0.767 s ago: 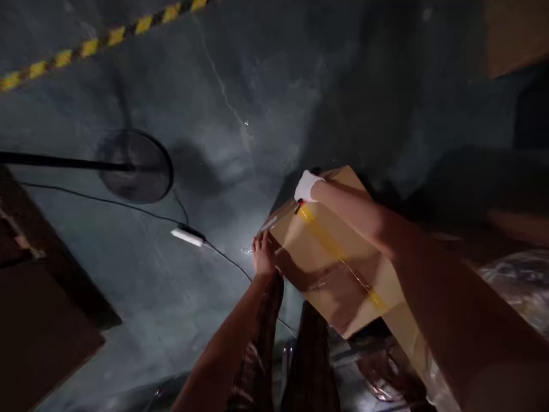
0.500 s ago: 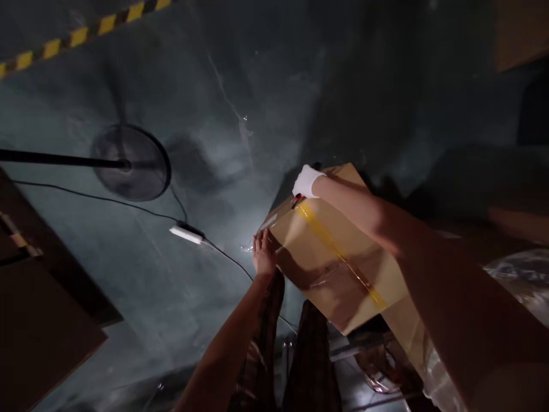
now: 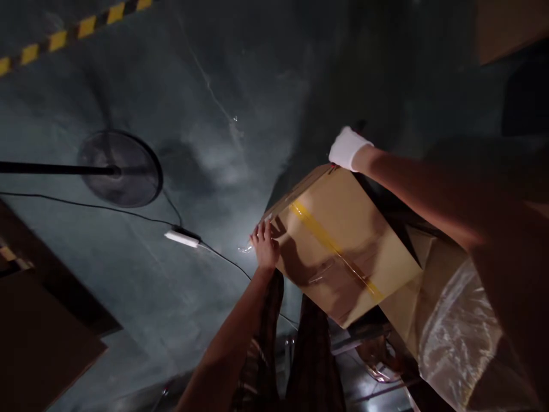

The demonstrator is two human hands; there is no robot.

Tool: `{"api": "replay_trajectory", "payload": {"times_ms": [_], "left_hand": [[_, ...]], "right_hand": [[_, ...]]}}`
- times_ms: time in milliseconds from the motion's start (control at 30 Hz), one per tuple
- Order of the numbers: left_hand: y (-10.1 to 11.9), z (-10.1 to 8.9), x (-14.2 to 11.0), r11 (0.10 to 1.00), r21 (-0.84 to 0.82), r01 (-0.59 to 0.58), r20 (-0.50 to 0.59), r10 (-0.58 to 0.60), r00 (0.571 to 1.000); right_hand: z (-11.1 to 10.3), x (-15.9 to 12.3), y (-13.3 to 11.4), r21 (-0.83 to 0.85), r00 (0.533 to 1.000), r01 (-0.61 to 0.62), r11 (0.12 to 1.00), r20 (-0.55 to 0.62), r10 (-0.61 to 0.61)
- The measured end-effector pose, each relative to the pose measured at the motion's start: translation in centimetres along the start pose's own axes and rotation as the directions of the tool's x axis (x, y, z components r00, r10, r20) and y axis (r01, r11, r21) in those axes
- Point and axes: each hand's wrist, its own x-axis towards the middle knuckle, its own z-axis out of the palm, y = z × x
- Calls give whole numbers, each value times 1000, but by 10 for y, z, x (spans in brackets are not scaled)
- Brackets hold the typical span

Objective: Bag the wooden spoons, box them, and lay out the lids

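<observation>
A cardboard box (image 3: 347, 223) with a yellow tape stripe (image 3: 330, 245) along its top lies tilted in front of me. My bare left hand (image 3: 265, 245) lies flat on its near left corner, fingers spread, beside a loose end of clear tape (image 3: 246, 249). My right hand (image 3: 347, 147), in a white glove, is closed at the box's far corner. A small red tool (image 3: 333, 166) just shows under the glove. My forearm crosses above the right side of the box.
A round fan base (image 3: 120, 169) with its dark pole stands on the grey floor at left. A cable and white adapter (image 3: 182, 237) lie near the box. Yellow-black floor tape (image 3: 64, 37) runs at top left. Plastic-wrapped goods (image 3: 454, 332) lie right, flat cardboard (image 3: 38, 337) lower left.
My gloved right hand moved up and to the right, from the yellow stripe's far end to the box's far corner. The box turned a little. My left hand stayed on its corner.
</observation>
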Motion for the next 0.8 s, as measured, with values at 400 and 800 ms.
{"api": "replay_trajectory", "payload": {"times_ms": [400,800], "left_hand": [[33,34,36,980,-25,-198,7,198,980],[16,3,34,992,79,-100,-13,101,995]], "right_hand": [[179,-80,-26,-16,999,43,999,-23,-43],[223,-100,-26,101,999,-37,994,2,37]]}}
